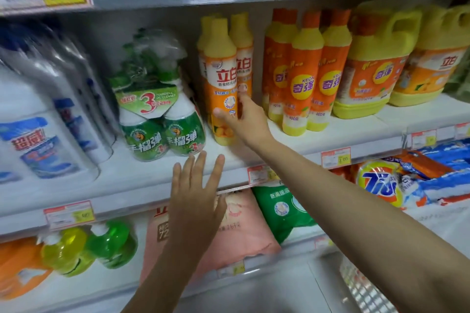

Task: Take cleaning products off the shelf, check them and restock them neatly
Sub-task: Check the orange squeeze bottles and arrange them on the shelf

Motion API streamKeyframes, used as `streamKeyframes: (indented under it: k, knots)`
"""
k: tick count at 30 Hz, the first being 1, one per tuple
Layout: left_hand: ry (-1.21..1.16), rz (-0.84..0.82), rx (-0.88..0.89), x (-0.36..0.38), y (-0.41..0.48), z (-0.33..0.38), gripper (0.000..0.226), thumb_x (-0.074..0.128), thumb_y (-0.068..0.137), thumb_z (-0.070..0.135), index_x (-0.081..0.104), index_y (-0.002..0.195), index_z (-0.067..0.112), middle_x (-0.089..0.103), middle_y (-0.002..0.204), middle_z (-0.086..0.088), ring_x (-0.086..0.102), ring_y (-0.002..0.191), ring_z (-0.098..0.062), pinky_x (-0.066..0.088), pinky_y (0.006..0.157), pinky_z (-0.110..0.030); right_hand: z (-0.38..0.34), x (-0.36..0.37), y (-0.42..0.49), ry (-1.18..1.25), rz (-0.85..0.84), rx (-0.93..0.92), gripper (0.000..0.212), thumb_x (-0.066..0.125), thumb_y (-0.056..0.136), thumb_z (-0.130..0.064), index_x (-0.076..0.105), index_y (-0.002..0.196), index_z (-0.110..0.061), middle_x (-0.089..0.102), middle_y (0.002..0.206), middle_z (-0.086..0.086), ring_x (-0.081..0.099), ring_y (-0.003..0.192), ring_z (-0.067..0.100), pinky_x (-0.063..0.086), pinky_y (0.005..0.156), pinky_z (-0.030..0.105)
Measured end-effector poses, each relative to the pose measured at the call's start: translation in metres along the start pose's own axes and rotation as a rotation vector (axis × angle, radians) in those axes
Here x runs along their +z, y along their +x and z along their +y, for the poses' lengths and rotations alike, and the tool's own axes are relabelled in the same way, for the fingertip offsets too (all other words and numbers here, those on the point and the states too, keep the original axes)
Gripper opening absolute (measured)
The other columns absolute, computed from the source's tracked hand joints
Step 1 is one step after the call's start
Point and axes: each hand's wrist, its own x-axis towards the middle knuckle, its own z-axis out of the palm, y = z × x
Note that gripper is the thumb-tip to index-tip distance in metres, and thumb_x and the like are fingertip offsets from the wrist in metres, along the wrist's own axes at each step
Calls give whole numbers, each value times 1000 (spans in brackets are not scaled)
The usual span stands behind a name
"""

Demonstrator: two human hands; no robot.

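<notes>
A yellow-capped orange dish soap bottle (220, 79) stands at the front of the middle shelf (157, 173), with two like bottles (243, 51) close behind it. My right hand (244, 119) reaches in from the lower right; its thumb lies on the front bottle's label and its fingers go round the bottle's right side. My left hand (195, 201) hovers flat in front of the shelf edge with fingers spread and nothing in it, just below a twin pack of green spray cleaner (162, 122).
White detergent jugs (43, 134) fill the shelf's left. Orange 400 g bottles (305, 71) and large yellow jugs (376, 58) stand to the right. Below are a pink bag (244, 231), a green bag (282, 211), detergent packs (381, 183) and green and yellow bottles (86, 246).
</notes>
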Motion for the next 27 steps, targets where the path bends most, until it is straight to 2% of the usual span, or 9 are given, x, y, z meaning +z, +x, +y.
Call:
streamKeyframes:
  k: [6,8,11,13,16,20,22,24,27]
  knots:
    - [-141,-53,-6,-3,-1,-5,65,44,86,41,39,148,23,43,149,-12,39,137,-34,18,117,-51,2,-12,-22,179,121,47,47,76,77,-50,64,107,-16,72,94,1,69,85,18,58,77,51]
    - [-320,13,-55,-12,0,-5,58,42,91,44,46,144,22,46,148,-8,41,137,-30,18,118,-47,-3,-24,-34,283,131,77,60,74,71,-61,63,97,-9,63,80,10,66,78,28,55,68,59]
    - [-718,136,-217,-43,2,13,55,45,89,47,53,136,18,55,138,-2,50,128,-18,40,107,-45,-10,-48,-56,370,113,114,82,72,65,-73,60,99,1,63,93,30,67,90,45,54,70,64]
    - [-839,147,-278,-72,5,39,61,54,79,57,53,132,26,57,124,11,55,111,0,50,89,-26,-15,-64,-80,363,102,159,77,71,65,-71,63,97,-2,63,96,31,69,88,41,55,72,61]
    - [-838,-26,-311,-91,9,76,69,71,60,66,51,120,38,59,104,23,57,92,6,46,73,-14,-15,-79,-119,343,56,270,79,72,59,-69,60,97,-1,63,95,31,66,88,45,57,72,59]
    - [-1325,-297,-471,-95,3,96,43,85,72,15,61,106,26,75,95,8,71,82,-4,54,67,-17,-5,-110,-148,430,40,359,79,72,72,-67,55,103,4,65,94,25,69,92,34,59,74,38]
    - [-1591,-483,-488,-96,-5,99,39,80,74,14,65,110,17,76,100,-1,73,92,-16,59,75,-28,-2,-130,-157,546,-53,426,64,58,81,-60,60,115,-6,71,103,12,71,98,19,59,79,29]
    - [-1700,-697,-477,-95,-15,102,46,74,72,30,67,115,14,73,109,-13,69,103,-33,54,92,-50,1,-141,-165,620,-131,459,51,60,83,-49,62,120,-14,73,110,6,70,104,18,56,91,35]
    - [-1608,-822,-488,-94,-21,108,47,75,77,40,65,113,11,70,114,-17,66,111,-30,49,100,-48,2,-145,-175,574,-102,485,55,69,76,-43,61,119,-9,69,114,18,70,96,22,56,88,36]
